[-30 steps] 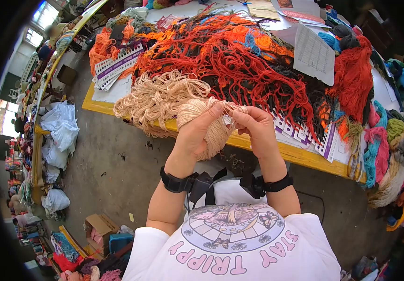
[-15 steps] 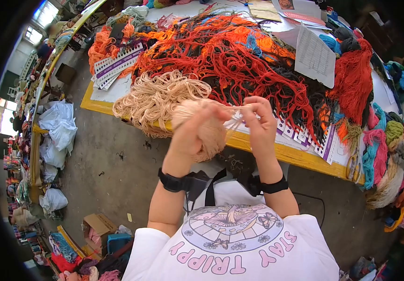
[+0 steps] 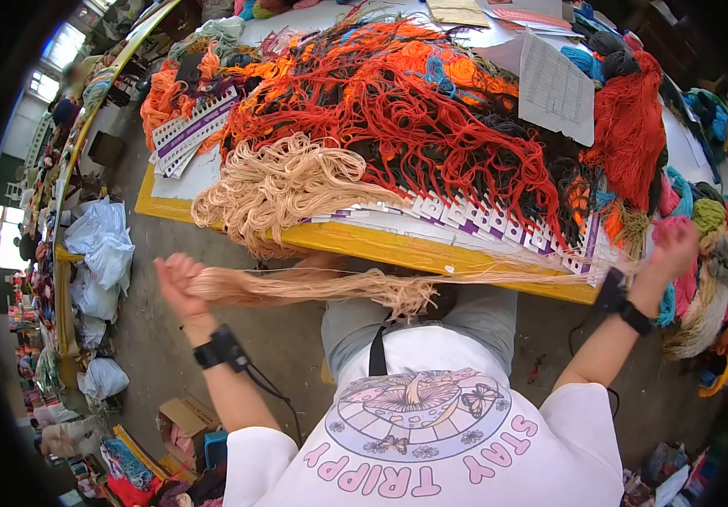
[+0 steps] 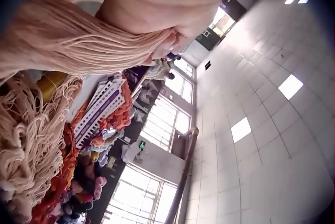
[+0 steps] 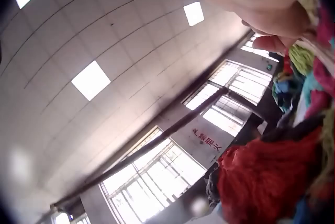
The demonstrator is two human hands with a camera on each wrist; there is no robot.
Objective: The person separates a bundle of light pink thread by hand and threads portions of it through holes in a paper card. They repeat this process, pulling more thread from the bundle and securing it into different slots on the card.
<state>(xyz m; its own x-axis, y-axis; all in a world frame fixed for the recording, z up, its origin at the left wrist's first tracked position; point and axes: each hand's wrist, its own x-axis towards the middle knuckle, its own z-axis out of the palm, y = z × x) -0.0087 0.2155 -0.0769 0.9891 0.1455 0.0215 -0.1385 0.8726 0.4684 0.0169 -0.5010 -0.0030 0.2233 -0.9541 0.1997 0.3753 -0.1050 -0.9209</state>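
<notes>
A hank of peach yarn (image 3: 296, 288) is stretched sideways in front of the table's yellow edge. My left hand (image 3: 180, 283) grips its bunched end at the far left. In the left wrist view the looped strands (image 4: 99, 51) pass into the curled left fingers. A frayed clump (image 3: 406, 296) hangs near the middle, above the lap. From there thin strands (image 3: 507, 277) run to my right hand (image 3: 675, 247), whose fingers hold their end out at the right. The right wrist view shows only part of that hand (image 5: 261, 4), with pale yarn beside the fingers.
More peach yarn (image 3: 284, 186) lies piled over the table's yellow edge (image 3: 381, 245). Behind it spreads a tangle of red, orange and black yarn (image 3: 398, 110). Punched cards (image 3: 195, 122), a paper sheet (image 3: 556, 89) and a red hank (image 3: 628, 127) lie around it.
My hands were close together over the bundled peach yarn. They have since moved far apart, left hand leftward and right hand rightward, drawing the yarn out into a long stretched length.
</notes>
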